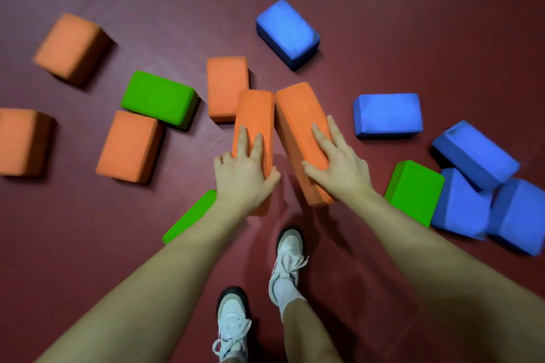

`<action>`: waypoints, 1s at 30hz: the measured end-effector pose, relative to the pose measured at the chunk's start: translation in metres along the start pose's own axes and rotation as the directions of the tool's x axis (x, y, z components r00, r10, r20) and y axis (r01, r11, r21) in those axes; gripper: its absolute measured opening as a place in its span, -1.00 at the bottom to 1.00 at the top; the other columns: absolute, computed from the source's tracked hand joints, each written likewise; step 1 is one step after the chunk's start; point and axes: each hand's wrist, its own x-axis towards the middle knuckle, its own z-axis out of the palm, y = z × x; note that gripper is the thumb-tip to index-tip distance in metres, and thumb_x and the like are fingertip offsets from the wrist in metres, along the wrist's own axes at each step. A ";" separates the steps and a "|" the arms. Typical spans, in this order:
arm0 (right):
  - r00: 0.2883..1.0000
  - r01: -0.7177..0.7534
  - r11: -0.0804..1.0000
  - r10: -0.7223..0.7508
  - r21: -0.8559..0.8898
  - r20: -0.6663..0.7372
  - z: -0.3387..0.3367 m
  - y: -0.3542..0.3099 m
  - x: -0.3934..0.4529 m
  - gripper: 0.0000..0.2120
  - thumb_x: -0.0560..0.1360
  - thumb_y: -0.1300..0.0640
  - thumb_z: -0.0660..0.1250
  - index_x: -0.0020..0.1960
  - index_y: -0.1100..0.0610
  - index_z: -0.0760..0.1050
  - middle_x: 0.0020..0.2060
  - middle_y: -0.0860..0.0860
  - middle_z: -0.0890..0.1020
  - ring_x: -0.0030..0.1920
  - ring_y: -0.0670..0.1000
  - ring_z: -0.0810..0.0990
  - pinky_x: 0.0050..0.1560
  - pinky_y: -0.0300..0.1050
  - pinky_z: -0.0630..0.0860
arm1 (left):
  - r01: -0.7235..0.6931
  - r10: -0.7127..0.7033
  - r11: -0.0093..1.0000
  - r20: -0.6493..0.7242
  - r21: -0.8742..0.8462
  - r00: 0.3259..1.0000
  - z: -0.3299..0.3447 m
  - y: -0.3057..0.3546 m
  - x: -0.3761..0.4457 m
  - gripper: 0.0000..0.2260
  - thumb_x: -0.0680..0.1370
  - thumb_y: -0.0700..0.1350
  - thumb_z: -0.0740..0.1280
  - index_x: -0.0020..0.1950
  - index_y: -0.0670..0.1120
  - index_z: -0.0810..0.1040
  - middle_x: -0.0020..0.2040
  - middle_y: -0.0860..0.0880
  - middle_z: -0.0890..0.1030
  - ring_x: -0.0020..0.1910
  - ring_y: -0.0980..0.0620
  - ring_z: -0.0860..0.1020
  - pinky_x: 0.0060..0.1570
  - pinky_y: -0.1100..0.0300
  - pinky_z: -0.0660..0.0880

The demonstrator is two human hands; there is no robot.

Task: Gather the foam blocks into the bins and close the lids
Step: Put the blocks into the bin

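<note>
My left hand [244, 177] and right hand [339, 165] are each clamping a rectangular orange foam block [255, 124] [298, 118]; probably light, squashy, best gripped across narrow faces.

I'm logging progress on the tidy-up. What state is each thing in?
left hand: gripping an orange block on edge
right hand: gripping a second orange block
left-held orange block: raised, touching the other
other orange blocks: flat on floor
green blocks: on floor
blue blocks: on floor, some piled
bins: not in view
</note>
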 end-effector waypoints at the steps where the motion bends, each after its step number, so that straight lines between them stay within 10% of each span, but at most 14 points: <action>1: 1.000 0.021 1.000 -0.021 -0.006 -0.020 -0.015 -0.017 -0.014 -0.26 0.46 -0.19 0.32 0.53 -0.23 0.03 0.56 -0.17 -0.11 0.35 0.16 0.40 0.12 0.07 0.45 | 0.003 -0.003 1.000 -0.017 -0.005 1.000 -0.022 -0.003 -0.013 -0.25 0.39 0.27 0.00 0.52 -0.04 0.25 0.55 -0.19 0.12 0.08 -0.30 0.53 0.09 -0.03 0.35; 15: 0.982 0.126 0.991 -0.117 0.053 -0.148 -0.161 -0.185 -0.220 -0.34 0.46 -0.19 0.34 0.49 -0.23 0.18 0.56 -0.17 0.01 0.43 0.07 0.34 0.19 0.13 0.46 | 0.080 -0.095 0.988 -0.113 -0.133 0.989 -0.247 -0.040 -0.223 -0.33 0.51 0.19 0.23 0.55 -0.01 0.14 0.58 -0.11 -0.02 0.19 -0.30 0.44 0.17 -0.03 0.35; 30: 0.853 0.522 0.850 -0.521 -0.067 0.031 -0.157 -0.236 -0.337 -0.35 0.47 -0.19 0.33 0.49 -0.24 0.16 0.55 -0.17 0.01 0.40 0.10 0.37 0.19 0.08 0.41 | 0.499 -0.554 0.808 -0.115 -0.314 0.825 -0.265 -0.045 -0.411 -0.33 0.50 0.20 0.26 0.54 0.03 0.14 0.58 -0.05 0.01 0.31 -0.27 0.38 0.27 -0.04 0.31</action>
